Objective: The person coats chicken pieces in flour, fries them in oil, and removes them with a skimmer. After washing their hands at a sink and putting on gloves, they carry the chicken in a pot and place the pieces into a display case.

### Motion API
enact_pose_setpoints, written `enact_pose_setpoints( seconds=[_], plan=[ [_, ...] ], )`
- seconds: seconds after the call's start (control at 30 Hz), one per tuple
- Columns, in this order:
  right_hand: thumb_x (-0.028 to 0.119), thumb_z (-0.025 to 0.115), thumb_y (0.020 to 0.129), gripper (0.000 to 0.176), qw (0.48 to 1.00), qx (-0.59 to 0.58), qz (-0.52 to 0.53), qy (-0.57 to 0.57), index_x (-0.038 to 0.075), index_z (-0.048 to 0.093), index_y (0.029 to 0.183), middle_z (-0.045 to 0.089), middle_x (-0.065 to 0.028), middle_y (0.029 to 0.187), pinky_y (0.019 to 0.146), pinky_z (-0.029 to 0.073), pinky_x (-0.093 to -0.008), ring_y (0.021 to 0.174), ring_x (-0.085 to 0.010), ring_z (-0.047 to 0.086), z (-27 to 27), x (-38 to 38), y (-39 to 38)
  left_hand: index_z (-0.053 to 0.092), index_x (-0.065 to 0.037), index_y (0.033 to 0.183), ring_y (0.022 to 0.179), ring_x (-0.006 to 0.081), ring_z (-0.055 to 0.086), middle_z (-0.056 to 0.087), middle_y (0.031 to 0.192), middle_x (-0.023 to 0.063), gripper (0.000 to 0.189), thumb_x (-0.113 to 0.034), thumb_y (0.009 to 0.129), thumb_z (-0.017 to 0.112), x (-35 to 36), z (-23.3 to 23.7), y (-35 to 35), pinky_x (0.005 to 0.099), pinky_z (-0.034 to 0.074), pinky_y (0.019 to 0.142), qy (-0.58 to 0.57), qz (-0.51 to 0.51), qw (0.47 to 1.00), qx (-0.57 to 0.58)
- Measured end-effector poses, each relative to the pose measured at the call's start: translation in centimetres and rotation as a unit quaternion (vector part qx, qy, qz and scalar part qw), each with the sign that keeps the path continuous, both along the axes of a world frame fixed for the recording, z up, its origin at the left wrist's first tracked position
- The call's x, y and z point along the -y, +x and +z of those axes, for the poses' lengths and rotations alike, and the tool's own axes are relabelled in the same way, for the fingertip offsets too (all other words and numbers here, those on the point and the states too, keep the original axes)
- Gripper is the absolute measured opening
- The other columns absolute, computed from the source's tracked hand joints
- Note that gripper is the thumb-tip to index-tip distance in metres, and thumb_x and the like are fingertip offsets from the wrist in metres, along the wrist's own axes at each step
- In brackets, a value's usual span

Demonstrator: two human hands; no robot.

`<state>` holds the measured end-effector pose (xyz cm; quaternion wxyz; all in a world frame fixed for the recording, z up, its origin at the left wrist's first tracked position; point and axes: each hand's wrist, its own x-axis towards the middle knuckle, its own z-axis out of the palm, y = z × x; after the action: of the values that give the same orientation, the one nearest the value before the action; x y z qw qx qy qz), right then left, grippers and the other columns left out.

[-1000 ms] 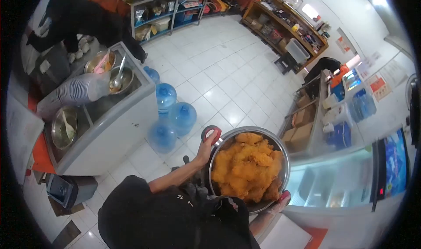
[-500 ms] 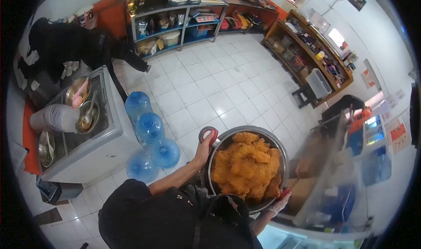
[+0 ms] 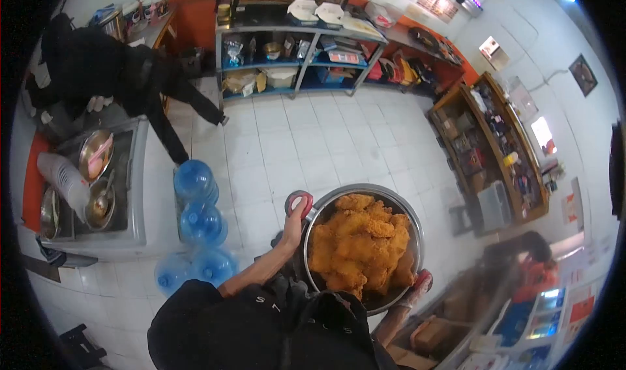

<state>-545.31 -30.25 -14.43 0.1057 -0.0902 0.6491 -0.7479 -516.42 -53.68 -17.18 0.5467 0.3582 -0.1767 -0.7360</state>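
I carry a large steel pot (image 3: pixel 409 223) heaped with golden fried chicken pieces (image 3: pixel 357 246) in front of my body. My left hand (image 3: pixel 293 225) grips the pot's red left handle (image 3: pixel 298 203). On the other side, my right hand (image 3: pixel 413 293), in a thin clear glove, holds the red right handle (image 3: pixel 424 280) low down. My black shirt (image 3: pixel 254 327) fills the bottom of the view.
Several blue water jugs (image 3: pixel 195 221) stand on the white tile floor beside a chest freezer (image 3: pixel 104 187) with metal bowls and stacked cups on it. A person in black (image 3: pixel 111 70) stands behind it. Metal shelves (image 3: pixel 293 57) line the far wall, wooden shelves (image 3: pixel 495 148) the right.
The view has swung left: the freezer and jugs shifted left and the shelves came closer to centre. The glass display case on the right has left the view. Both hands keep holding the pot.
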Motion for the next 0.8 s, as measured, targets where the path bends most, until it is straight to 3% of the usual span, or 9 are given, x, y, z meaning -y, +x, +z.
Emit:
enact_pose_setpoints(
  seconds=[0.13,0.17,0.23,0.37,0.53,0.6,0.67,0.73,0.8],
  plan=[
    [0.051,0.044,0.096,0.050,0.996,-0.016,0.085,-0.025,0.005,0.052,0.114,0.054,-0.0087,0.107,0.081,0.049,-0.0380,0.094,-0.0195,0.055,0.8,11.6,-4.8,0.051,-0.010,0.117,0.102,0.0103,0.055,0.058,0.108,0.0017,0.035,-0.035,0.093,0.059,10.4,1.6,-2.8,0.0246,0.043,0.091,0.021,-0.004,0.998,-0.057],
    [0.051,0.044,0.096,0.050,0.996,-0.009,0.091,-0.013,0.005,0.052,0.114,0.054,-0.0087,0.107,0.081,0.049,-0.0380,0.094,-0.0195,0.055,1.6,14.0,-4.7,0.051,-0.009,0.117,0.105,0.0108,0.054,0.058,0.109,0.0018,0.036,-0.035,0.093,0.059,13.4,-1.4,-3.9,0.0251,0.039,0.097,0.016,-0.003,0.997,-0.081],
    [0.051,0.044,0.096,0.047,0.999,0.045,0.017,-0.016,0.006,0.049,0.110,0.051,-0.0075,0.105,0.079,0.048,-0.0384,0.093,-0.0193,0.053,6.3,22.8,-1.7,0.050,-0.010,0.119,0.105,0.0106,0.052,0.057,0.111,0.0018,0.036,-0.035,0.094,0.058,18.0,0.1,-4.3,0.0262,0.039,0.095,-0.008,0.030,1.000,0.000],
    [0.052,0.044,0.096,0.045,0.986,-0.005,0.163,0.022,0.007,0.048,0.103,0.051,-0.0037,0.097,0.074,0.048,-0.0341,0.085,-0.0174,0.052,2.9,33.7,-6.8,0.050,-0.012,0.118,0.105,0.0103,0.052,0.056,0.112,0.0016,0.035,-0.037,0.094,0.058,26.4,-0.4,-4.1,0.0272,0.038,0.095,0.045,0.043,0.997,-0.041],
    [0.052,0.044,0.096,0.044,0.980,-0.061,0.170,0.079,0.009,0.050,0.097,0.048,-0.0031,0.091,0.073,0.047,-0.0322,0.083,-0.0160,0.050,2.4,52.0,-6.8,0.050,-0.013,0.119,0.105,0.0117,0.053,0.057,0.111,0.0025,0.037,-0.038,0.093,0.058,39.5,-1.2,-4.8,0.0263,0.038,0.095,0.017,0.151,0.986,0.074],
    [0.053,0.044,0.096,0.045,0.962,-0.133,0.214,0.107,0.009,0.051,0.097,0.048,-0.0030,0.089,0.071,0.046,-0.0318,0.082,-0.0161,0.049,1.2,59.1,-8.5,0.049,-0.013,0.120,0.106,0.0121,0.053,0.057,0.112,0.0021,0.038,-0.039,0.093,0.058,45.0,-1.5,-4.9,0.0260,0.037,0.097,0.035,0.155,0.987,-0.010],
    [0.052,0.043,0.096,0.047,0.964,-0.071,0.237,0.100,0.007,0.053,0.102,0.048,-0.0033,0.089,0.072,0.046,-0.0339,0.085,-0.0177,0.050,2.0,67.1,-8.7,0.050,-0.012,0.120,0.104,0.0131,0.054,0.057,0.113,0.0026,0.041,-0.042,0.093,0.056,51.3,-2.0,-5.3,0.0273,0.039,0.094,0.035,0.180,0.982,0.036],
    [0.053,0.044,0.096,0.048,0.945,-0.144,0.270,0.119,0.007,0.055,0.107,0.051,-0.0047,0.089,0.074,0.046,-0.0338,0.086,-0.0195,0.052,2.6,72.5,-8.9,0.054,-0.010,0.117,0.099,0.0149,0.055,0.058,0.111,0.0032,0.043,-0.045,0.093,0.055,54.6,-2.0,-5.4,0.0295,0.042,0.091,0.054,0.206,0.977,0.000],
    [0.055,0.047,0.094,0.052,0.952,0.003,0.290,0.098,0.007,0.055,0.113,0.056,-0.0070,0.091,0.077,0.048,-0.0329,0.087,-0.0207,0.055,3.4,78.6,-8.8,0.061,-0.008,0.109,0.094,0.0161,0.059,0.063,0.101,0.0041,0.044,-0.048,0.093,0.052,57.6,-1.0,-5.0,0.0305,0.046,0.085,0.069,0.155,0.981,-0.094]
  ],
)
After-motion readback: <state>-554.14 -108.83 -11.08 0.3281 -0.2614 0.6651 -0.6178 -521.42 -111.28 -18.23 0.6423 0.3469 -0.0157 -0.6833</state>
